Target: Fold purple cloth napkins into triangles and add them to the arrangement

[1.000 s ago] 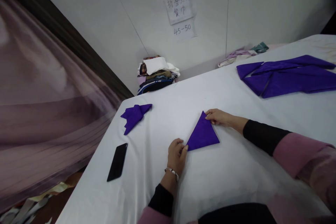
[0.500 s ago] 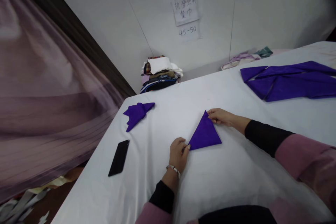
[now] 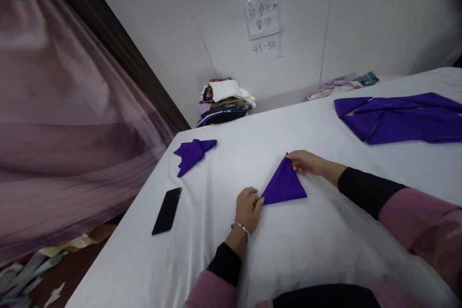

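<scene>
A purple cloth napkin (image 3: 285, 185), folded into a triangle, lies on the white-covered table (image 3: 231, 154). My left hand (image 3: 249, 208) pinches its left corner between thumb and fingers. At the top corner, my right hand (image 3: 305, 161) grips the cloth, with the tip just showing beyond the fingertips. The lower right corner of the triangle rests free on the tabletop. Off to the left sits another purple napkin (image 3: 193, 154), folded into a shape with a jagged edge.
A black phone (image 3: 166, 211) lies near the table's left edge. More purple cloth (image 3: 400, 118) is spread at the right. Beyond the far edge are a stack of folded fabrics (image 3: 225, 103) and some loose cloths (image 3: 339, 85). A pink curtain (image 3: 72, 120) hangs at the left.
My right hand has closed further over the top corner, covering more of it. My left hand keeps its hold on the left corner. The camera view has shifted slightly.
</scene>
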Action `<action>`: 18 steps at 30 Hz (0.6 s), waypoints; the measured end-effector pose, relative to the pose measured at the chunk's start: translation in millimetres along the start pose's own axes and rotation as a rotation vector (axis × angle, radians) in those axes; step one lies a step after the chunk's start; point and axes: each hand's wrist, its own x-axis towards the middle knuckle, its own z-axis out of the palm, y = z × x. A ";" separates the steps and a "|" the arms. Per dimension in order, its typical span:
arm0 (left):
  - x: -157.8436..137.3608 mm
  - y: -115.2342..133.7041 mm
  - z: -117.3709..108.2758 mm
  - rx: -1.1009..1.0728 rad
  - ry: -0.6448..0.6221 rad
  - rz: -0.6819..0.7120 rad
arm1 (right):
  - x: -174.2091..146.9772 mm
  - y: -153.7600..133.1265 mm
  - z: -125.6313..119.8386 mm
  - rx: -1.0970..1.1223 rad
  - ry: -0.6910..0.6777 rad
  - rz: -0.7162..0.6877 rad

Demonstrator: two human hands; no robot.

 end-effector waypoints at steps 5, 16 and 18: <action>-0.1 -0.8 1.2 0.012 0.010 -0.003 | 6.2 5.1 -3.5 -0.124 0.068 -0.050; 0.2 4.3 -0.7 -0.011 -0.008 -0.029 | 4.4 13.9 -19.2 -0.258 0.031 -0.063; 0.0 4.6 -0.6 -0.014 -0.018 -0.036 | 6.3 14.6 -20.8 -0.275 0.028 -0.066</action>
